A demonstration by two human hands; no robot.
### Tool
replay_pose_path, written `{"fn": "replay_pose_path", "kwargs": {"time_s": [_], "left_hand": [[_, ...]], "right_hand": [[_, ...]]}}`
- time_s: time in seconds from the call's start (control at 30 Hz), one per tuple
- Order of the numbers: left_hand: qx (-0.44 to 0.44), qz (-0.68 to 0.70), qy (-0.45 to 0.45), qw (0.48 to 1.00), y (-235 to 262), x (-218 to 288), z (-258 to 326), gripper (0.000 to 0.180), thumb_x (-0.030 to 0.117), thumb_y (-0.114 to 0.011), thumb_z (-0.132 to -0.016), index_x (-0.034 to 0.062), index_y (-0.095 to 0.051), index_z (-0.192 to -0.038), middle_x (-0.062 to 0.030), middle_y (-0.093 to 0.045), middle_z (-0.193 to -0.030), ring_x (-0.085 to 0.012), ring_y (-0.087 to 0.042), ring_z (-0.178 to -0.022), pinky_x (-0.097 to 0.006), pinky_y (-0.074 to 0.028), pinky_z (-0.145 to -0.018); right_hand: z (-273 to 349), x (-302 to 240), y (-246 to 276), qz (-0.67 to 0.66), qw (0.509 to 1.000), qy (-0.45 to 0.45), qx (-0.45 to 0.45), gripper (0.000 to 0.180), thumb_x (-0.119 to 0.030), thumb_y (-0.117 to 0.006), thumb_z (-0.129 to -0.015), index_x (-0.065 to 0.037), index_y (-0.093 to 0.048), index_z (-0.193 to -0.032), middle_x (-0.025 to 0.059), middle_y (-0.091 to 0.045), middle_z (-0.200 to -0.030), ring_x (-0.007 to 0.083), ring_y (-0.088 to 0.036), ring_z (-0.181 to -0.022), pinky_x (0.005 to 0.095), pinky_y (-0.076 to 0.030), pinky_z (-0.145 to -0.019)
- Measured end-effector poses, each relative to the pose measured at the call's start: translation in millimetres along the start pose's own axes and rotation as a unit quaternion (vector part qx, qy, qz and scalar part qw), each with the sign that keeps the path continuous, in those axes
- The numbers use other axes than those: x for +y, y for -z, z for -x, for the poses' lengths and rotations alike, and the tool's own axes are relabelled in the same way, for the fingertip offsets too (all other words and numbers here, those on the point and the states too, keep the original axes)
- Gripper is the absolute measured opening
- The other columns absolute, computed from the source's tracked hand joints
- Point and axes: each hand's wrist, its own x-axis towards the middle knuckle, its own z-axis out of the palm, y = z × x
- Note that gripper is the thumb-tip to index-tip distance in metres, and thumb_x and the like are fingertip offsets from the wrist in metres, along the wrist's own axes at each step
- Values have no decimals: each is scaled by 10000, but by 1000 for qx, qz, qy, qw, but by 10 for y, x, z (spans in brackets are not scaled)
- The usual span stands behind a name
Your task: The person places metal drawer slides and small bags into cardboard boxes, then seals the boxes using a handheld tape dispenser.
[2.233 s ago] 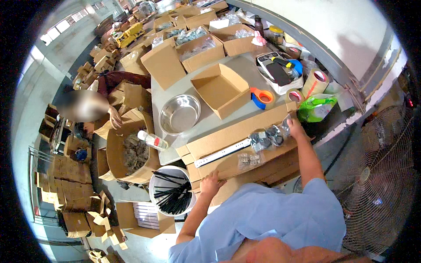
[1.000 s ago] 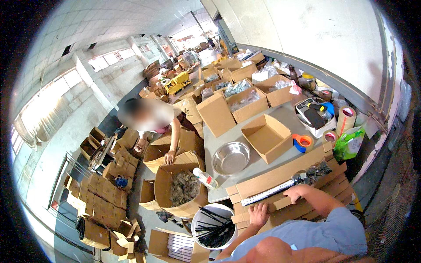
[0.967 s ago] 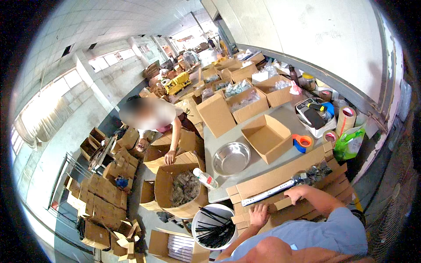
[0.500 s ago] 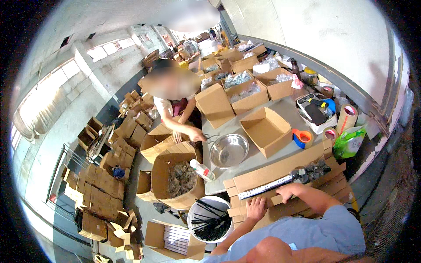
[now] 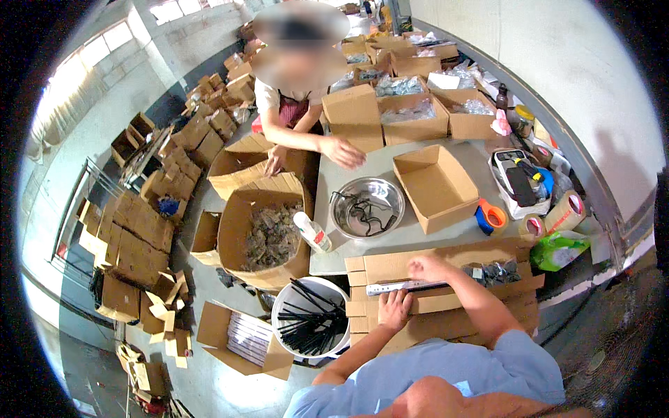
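Observation:
A long silver drawer slide (image 5: 401,286) with holes along it lies in a shallow open cardboard box (image 5: 446,302) in front of me. My left hand (image 5: 394,311) rests at the near edge by the slide, fingers stretched out flat. Over the slide's far side, my right hand (image 5: 430,268) has its fingers curled together; whatever they hold, if anything, is hidden. Several small bags of dark parts (image 5: 493,272) lie at the box's right end. Beyond stands a steel bowl (image 5: 337,212) with black, bent wire-like pieces (image 5: 373,217) in it. A co-worker's hand (image 5: 342,152) hovers above it.
An open cardboard tray (image 5: 439,182), a white bottle (image 5: 311,233) and orange-and-blue tape dispenser (image 5: 490,217) stand on the grey table (image 5: 331,261). Left are a carton of dusty pieces (image 5: 268,237), a white bucket (image 5: 286,338) of black rods, and a carton of white strips (image 5: 245,338).
My right hand has moved to the slide's far side, fingers curled. The co-worker's hand has let go of the black wire-like pieces, which lie in the bowl. The whole view has shifted.

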Motion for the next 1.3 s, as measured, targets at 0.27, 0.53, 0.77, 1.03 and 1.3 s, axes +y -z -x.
{"fn": "replay_pose_path", "kwargs": {"time_s": [0.27,0.53,0.77,1.03,1.3], "left_hand": [[0,2,-4,1000,-84,-55,3,322,232,-511,-804,177,-511,-1121,-3,-497,-1215,-184,-460,-1123,-422,-347,-916],[-9,17,-20,1000,5,-93,-35,316,267,-523,-811,179,-518,-1115,-16,-523,-1195,-177,-487,-1100,-400,-371,-878],[-24,43,-1,999,-31,-110,-50,339,268,-518,-813,162,-512,-1134,-24,-516,-1204,-192,-494,-1071,-389,-381,-849],[-9,47,-13,999,-59,-78,-3,331,268,-518,-800,170,-520,-1116,-20,-535,-1177,-179,-509,-1032,-378,-376,-845],[-32,-19,-11,999,-190,-50,-2,387,232,-539,-777,188,-531,-1162,-18,-544,-1152,-193,-496,-1076,-451,-350,-925]], "right_hand": [[-1655,-118,262,26,983,-8,182,307,-198,-640,-773,2,-620,-1005,184,-659,-920,320,-631,-877,385,-490,-801],[-2524,-251,-101,285,928,-235,55,1132,-500,-773,-592,-55,-150,-1425,232,-322,-1401,347,-274,-1338,458,-275,-1070],[-2743,-209,-154,270,938,-217,29,416,-165,-595,-766,-12,-552,-1151,195,-649,-981,340,-640,-941,412,-521,-807],[-2236,-227,410,-168,981,-90,-39,146,-64,-543,-779,-1,-557,-910,144,-643,-880,179,-633,-736,301,-505,-665],[-185,67,1201,-202,945,-87,-244,223,-239,-606,-886,-70,-614,-1031,-19,-579,-790,83,-527,-695,259,-465,-648]]}}
